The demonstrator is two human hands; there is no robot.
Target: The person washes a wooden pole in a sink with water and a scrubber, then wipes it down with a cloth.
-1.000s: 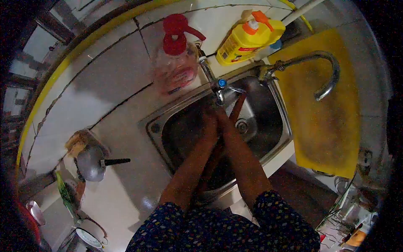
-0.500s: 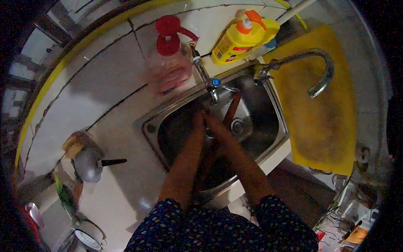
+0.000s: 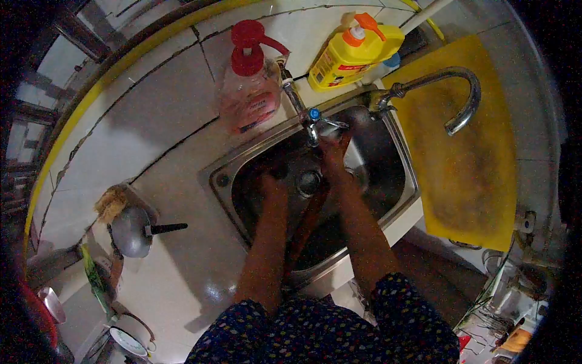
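Observation:
Both my hands are inside a steel sink [image 3: 379, 164]. My left hand [image 3: 268, 182] is over the left part of the basin, apart from the right; its fingers are dark and blurred. Close under the chrome tap [image 3: 311, 128] with a blue-marked top is my right hand [image 3: 331, 151]. Its fingertips are near the spout and lever, but I cannot tell whether they touch. A round drain [image 3: 310, 182] shows between the hands. Nothing held can be made out in either hand.
Behind the sink stand a clear bottle with a red cap [image 3: 247, 65] and a yellow pump bottle [image 3: 348, 60]. A curved faucet [image 3: 473, 100] extends over a yellow mat [image 3: 467, 182] at right. On the left counter lies a grey pan [image 3: 131, 232] with a black handle.
My hands were close together in the middle of the sink and have separated. The left moved left and slightly toward me; the right moved right and up toward the tap.

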